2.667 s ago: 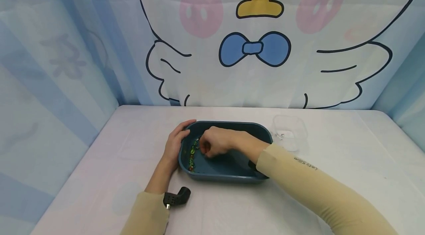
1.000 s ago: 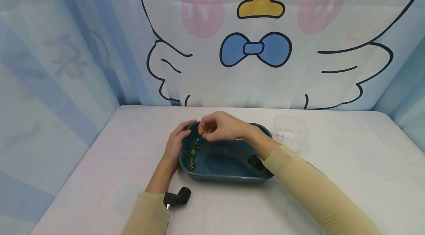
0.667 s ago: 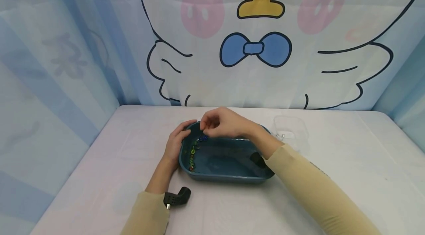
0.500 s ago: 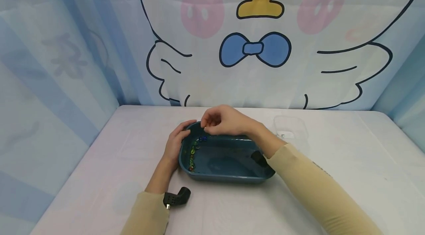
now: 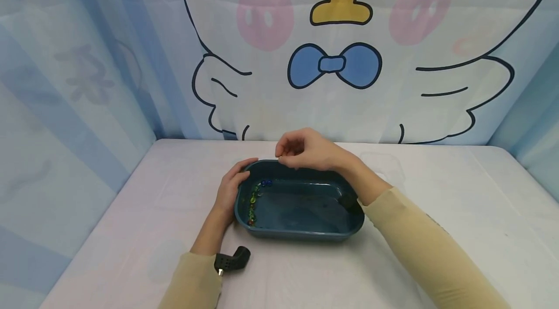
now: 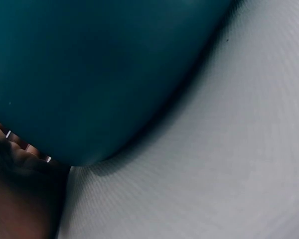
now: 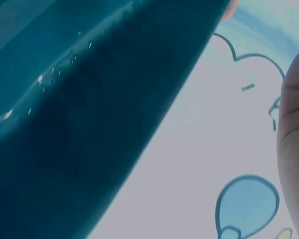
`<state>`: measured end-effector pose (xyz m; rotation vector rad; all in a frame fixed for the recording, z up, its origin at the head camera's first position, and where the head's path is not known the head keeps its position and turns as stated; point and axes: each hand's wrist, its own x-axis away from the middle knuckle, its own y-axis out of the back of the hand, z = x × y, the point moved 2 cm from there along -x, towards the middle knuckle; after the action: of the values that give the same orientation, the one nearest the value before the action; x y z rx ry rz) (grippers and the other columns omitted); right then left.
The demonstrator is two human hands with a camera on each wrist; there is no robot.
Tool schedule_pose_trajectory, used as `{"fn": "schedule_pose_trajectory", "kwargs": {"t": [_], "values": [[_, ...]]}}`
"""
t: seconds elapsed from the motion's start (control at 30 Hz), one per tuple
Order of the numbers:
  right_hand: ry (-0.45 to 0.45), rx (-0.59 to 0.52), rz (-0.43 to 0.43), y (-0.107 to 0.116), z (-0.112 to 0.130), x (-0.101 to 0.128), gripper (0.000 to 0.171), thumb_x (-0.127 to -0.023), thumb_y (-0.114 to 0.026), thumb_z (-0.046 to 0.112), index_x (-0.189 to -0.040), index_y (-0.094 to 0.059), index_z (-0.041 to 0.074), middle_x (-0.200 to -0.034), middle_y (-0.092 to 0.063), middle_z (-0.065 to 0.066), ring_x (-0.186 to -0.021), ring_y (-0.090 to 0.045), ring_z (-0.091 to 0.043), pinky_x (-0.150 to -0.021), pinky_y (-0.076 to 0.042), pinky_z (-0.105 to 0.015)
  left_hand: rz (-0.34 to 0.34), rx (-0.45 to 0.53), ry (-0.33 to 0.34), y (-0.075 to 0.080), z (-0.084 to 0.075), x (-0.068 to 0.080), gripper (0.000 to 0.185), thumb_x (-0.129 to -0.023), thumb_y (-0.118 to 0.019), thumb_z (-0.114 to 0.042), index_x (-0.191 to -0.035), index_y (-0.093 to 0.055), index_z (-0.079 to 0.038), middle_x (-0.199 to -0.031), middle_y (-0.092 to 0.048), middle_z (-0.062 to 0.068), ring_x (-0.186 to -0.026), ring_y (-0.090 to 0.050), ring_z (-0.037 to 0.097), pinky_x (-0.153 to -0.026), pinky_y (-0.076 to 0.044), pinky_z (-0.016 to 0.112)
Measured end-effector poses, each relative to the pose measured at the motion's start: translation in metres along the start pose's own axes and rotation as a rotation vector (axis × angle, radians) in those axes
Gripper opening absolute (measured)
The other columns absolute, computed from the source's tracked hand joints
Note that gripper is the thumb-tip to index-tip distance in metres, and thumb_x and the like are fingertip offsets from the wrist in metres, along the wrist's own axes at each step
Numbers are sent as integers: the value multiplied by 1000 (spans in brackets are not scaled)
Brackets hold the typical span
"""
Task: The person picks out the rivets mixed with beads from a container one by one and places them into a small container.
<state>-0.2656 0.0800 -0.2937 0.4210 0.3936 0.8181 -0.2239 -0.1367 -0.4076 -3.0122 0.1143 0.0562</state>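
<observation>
A dark blue-green tray [image 5: 301, 234] stands on the table, holding a line of small glass beads [image 5: 253, 200], mostly green with some red, along its left inner wall. Two blue beads [image 5: 266, 183] lie in the far left corner. My left hand [image 5: 228, 190] holds the tray's left end, its thumb at the rim; the left wrist view shows mostly the tray's outer wall. My right hand [image 5: 312, 150] is raised over the far rim. Its thumb and index finger pinch a tiny pale bead, barely visible in the head view.
A clear plastic box [image 5: 384, 162] stands behind my right wrist, partly hidden by it. White cloth covers the table [image 5: 305, 280], and a curtain with a cartoon print [image 5: 336, 105] hangs along its back edge.
My right hand has risen from inside the tray and moved back and right over the far rim. The blue beads in the corner have come into sight. My left hand stays on the tray.
</observation>
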Motion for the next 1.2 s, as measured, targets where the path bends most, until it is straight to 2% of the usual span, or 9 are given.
{"fn": "schedule_pose_trajectory", "kwargs": {"t": [0.4,0.6,0.87,1.2], "values": [[-16,47,-89,23,6,24,9,-91,-68,4,-99,-69,2,-89,-66,-8,-72,-59,-26,-65,-54,-33,4,5,-10,0,0,1,44,-103,-38,-11,-144,-51,0,-148,-49,14,-133,-45,26,-113,-31,43],[-42,36,-137,34,8,41,9,-92,-68,4,-101,-69,0,-88,-63,-12,-70,-57,-27,-64,-52,-35,8,5,-14,1,1,1,44,-103,-37,-10,-144,-50,1,-147,-49,14,-133,-45,27,-113,-32,44],[-89,26,-260,48,1,71,10,-93,-67,4,-101,-67,-3,-85,-61,-15,-69,-58,-25,-65,-52,-32,4,-2,-10,1,1,0,44,-103,-37,-10,-143,-52,-1,-146,-50,13,-133,-46,26,-113,-32,43],[-138,55,-398,58,-6,106,11,-94,-67,4,-103,-66,-3,-84,-64,-11,-68,-59,-24,-63,-52,-29,0,-19,-2,1,1,0,44,-103,-37,-10,-144,-52,-2,-147,-49,11,-135,-44,24,-114,-31,42]]}}
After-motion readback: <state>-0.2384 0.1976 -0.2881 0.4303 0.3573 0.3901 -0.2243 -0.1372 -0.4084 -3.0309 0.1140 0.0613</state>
